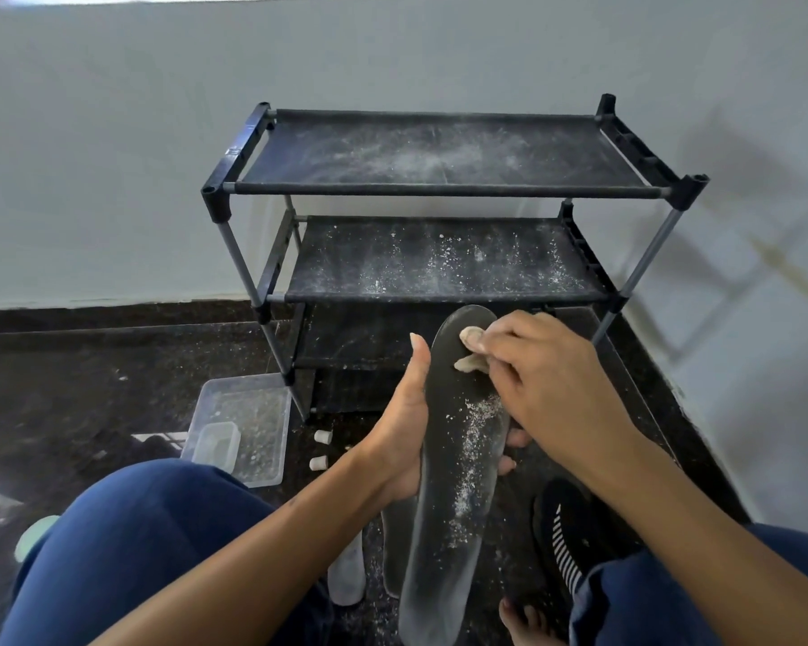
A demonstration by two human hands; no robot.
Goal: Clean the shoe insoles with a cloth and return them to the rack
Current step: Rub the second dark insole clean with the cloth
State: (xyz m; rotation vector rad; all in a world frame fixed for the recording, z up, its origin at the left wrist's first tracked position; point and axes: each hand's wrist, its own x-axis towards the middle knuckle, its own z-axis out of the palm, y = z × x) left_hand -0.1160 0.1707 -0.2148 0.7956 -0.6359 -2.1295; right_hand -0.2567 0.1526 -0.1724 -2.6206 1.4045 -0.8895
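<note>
Left hand (404,435) gripping dusty insole (458,463) from below, thumb straight up; right hand (542,380) pinching cloth (471,352) against its toe end.

No legible text, brand, number or sign was found. A small pale mark sat on the left side rail of the rack (238,153), near its top shelf, too small and blurred to read. The white stripes on the black shoe (561,536) were pattern only, not lettering.
</note>
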